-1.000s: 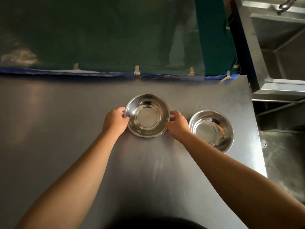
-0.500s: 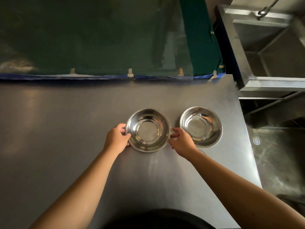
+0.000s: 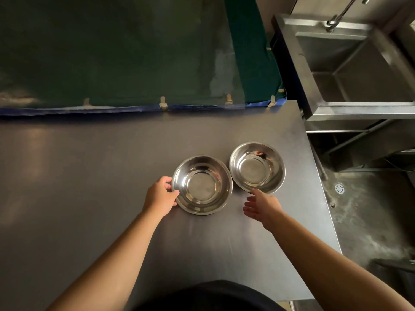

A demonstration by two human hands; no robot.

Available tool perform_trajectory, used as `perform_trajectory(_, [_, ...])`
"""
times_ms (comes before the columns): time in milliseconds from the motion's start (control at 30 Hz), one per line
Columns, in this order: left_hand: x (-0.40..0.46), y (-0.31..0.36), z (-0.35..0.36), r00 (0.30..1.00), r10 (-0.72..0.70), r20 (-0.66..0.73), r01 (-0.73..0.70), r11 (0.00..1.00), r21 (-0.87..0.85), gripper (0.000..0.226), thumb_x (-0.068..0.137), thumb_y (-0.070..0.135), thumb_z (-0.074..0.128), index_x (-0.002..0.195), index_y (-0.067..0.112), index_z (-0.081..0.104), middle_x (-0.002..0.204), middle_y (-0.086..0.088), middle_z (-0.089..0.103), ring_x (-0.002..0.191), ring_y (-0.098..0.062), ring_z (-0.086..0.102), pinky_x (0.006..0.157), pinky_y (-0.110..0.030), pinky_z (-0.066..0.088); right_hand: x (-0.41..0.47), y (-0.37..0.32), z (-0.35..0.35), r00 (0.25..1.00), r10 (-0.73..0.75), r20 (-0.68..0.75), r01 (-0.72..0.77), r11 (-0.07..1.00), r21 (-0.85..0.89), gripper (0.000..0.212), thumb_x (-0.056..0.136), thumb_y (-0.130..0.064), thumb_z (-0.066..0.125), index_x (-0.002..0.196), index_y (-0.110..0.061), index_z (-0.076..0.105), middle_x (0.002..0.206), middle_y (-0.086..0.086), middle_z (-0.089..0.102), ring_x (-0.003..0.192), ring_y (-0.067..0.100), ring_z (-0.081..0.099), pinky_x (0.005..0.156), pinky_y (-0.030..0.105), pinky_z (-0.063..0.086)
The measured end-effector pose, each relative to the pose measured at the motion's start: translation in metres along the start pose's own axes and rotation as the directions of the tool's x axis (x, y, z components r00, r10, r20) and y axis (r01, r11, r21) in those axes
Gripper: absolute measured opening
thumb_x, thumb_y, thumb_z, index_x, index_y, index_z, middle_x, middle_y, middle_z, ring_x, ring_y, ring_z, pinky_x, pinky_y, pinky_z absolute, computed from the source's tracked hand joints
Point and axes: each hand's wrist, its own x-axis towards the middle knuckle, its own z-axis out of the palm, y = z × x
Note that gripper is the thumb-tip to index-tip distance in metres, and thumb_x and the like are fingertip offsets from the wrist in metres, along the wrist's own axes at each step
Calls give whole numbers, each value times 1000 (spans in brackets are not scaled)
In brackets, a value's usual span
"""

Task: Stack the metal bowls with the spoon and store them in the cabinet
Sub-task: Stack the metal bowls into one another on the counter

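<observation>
Two empty metal bowls stand side by side on the steel table (image 3: 89,176), rims nearly touching. My left hand (image 3: 160,196) grips the left rim of the nearer, left bowl (image 3: 202,185). The right bowl (image 3: 257,167) sits slightly farther back. My right hand (image 3: 261,206) is open, fingers spread, just below the right bowl's near rim, with one fingertip at or close to that rim. No spoon and no cabinet are in view.
A dark green sheet with a blue hem (image 3: 134,63) is clipped along the table's far edge. A steel sink (image 3: 359,70) with a tap stands at the right. Past the table's right edge lies a wet floor with a drain (image 3: 339,188).
My right hand let go of the left bowl and moved right, opening below the right bowl. The left hand stays on the left bowl, which slid toward me and nearer the right bowl.
</observation>
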Motion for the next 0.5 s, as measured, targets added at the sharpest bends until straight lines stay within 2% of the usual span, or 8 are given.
perform_trajectory(100, [-2,0,3,1000,1,-21,-1,1000,26,32,89,7,70,117,19,61,91,10,63,57,-18,73,64,-34,62,9,-1,-7,1000,10,-19,-8,997,76,28,89,-28,69,97,-1,68,82,16,68,62,28,70,54,34,62])
perform_trajectory(267, [-5,0,7,999,-12,-35,13,1000,18,32,88,6,70,115,20,61,93,9,61,60,-19,73,70,-42,64,18,-5,-15,1000,-19,-17,22,985,171,26,88,-18,73,105,-1,63,87,15,70,58,26,72,46,28,56])
perform_trajectory(333, [-7,-1,9,999,-17,-44,18,1000,25,31,89,7,71,114,22,60,93,11,60,58,-17,72,69,-40,64,19,-8,-18,999,-48,2,46,979,200,20,90,-11,70,107,-3,61,90,17,70,58,25,73,47,28,55])
perform_trajectory(433, [-10,-2,11,998,-23,-66,24,1000,13,31,88,7,71,113,23,60,91,13,59,56,-12,71,58,-28,61,20,-12,-20,993,-106,52,88,956,280,21,95,1,59,116,-1,56,105,21,65,73,28,73,58,31,62])
perform_trajectory(500, [-11,-1,12,997,-28,-76,27,1000,-9,31,88,7,72,112,22,60,91,13,58,58,-12,71,53,-23,58,18,-16,-20,997,-76,34,59,933,355,26,93,7,59,118,2,58,104,20,68,67,26,74,55,30,63])
